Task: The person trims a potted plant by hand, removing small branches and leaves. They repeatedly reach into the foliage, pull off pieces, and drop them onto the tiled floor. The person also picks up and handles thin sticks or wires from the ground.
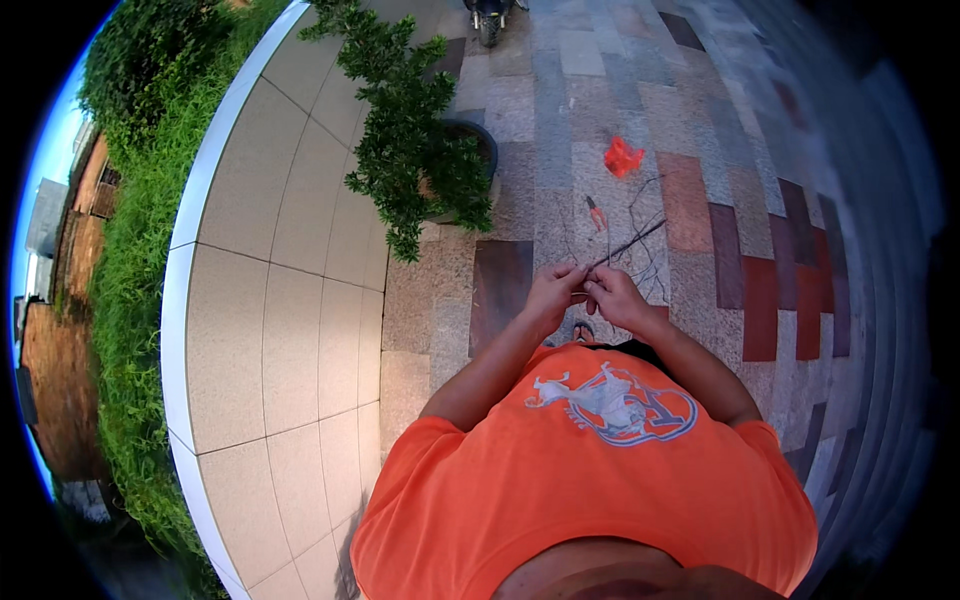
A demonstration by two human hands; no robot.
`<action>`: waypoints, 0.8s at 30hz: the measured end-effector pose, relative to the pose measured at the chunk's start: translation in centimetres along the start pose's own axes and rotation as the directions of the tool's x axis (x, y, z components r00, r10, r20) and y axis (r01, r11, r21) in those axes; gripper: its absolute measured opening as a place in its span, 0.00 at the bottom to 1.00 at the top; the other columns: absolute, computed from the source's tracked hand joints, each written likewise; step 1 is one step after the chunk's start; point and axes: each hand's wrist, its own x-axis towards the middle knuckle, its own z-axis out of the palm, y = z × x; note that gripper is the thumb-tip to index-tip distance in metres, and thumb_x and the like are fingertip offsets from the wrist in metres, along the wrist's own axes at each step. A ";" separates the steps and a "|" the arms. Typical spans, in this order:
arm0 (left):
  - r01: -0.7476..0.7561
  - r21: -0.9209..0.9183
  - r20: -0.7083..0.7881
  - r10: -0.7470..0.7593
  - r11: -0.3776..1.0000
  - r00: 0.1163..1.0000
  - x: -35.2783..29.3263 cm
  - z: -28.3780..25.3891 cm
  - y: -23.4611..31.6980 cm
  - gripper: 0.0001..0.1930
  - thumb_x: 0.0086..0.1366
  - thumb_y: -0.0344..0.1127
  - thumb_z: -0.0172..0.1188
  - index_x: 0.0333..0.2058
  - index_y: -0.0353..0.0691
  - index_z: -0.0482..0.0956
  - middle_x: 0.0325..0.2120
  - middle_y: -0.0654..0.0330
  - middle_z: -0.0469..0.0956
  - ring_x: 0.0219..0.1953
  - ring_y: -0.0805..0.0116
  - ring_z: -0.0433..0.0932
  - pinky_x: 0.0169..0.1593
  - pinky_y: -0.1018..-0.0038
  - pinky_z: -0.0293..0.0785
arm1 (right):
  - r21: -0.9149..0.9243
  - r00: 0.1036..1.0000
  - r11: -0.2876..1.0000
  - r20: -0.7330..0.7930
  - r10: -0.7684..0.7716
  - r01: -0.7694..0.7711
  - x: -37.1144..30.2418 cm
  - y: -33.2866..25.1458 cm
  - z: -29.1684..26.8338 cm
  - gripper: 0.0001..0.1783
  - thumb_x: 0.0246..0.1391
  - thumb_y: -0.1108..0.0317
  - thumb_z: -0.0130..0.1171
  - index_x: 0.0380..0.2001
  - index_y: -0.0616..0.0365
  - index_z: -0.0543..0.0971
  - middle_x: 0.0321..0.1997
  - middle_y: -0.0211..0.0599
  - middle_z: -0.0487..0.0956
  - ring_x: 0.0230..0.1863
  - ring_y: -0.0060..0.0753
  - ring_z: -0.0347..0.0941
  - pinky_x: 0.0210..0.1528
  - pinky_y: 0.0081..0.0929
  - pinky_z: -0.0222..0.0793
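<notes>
Close together in front of my body, my left hand (557, 294) and my right hand (614, 297) are both closed, with fingertips pinching at the lower end of a thin dark branch (630, 243). The branch slants up and to the right from between them. Something thin and pale shows between the fingers, too small to name. On the paving beyond lies a pair of pruning shears (597, 215) with red handles. Several bare twigs (646, 190) spread near it, and a crumpled red plastic bag (622, 157) lies farther off.
A potted shrub (405, 130) in a dark round pot (485, 145) stands ahead on the left, beside a low tiled wall (310, 320). Greenery (150, 300) grows past the wall. A parked motorbike (489, 22) is at the far edge. Steps (890, 330) run along the right.
</notes>
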 end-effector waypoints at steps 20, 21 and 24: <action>-0.196 0.261 -0.118 0.233 0.945 0.965 -1.7 -0.9 -0.8 0.12 0.65 0.29 0.60 0.44 0.28 0.76 0.27 0.58 0.80 0.26 0.75 0.78 0.29 0.77 0.77 | 0.273 0.974 0.939 0.142 0.174 -0.208 -3.3 0.5 1.3 0.09 0.63 0.70 0.52 0.32 0.62 0.79 0.23 0.28 0.77 0.22 0.16 0.70 0.24 0.17 0.64; -0.207 0.300 -0.121 0.252 0.931 0.960 -1.8 -0.8 -0.8 0.13 0.64 0.28 0.60 0.45 0.27 0.76 0.26 0.58 0.81 0.26 0.75 0.78 0.29 0.77 0.78 | 0.300 0.974 0.931 0.155 0.167 -0.207 -3.3 0.9 1.4 0.09 0.63 0.70 0.52 0.33 0.62 0.79 0.24 0.28 0.77 0.23 0.16 0.70 0.24 0.16 0.64; -0.218 0.347 -0.109 0.270 0.912 0.957 -2.3 -0.6 -0.7 0.15 0.62 0.27 0.62 0.46 0.26 0.74 0.26 0.57 0.81 0.25 0.75 0.78 0.29 0.77 0.77 | 0.408 0.979 0.890 0.118 0.169 -0.203 -3.1 1.4 1.8 0.06 0.60 0.72 0.56 0.36 0.63 0.79 0.26 0.29 0.77 0.24 0.16 0.71 0.25 0.16 0.64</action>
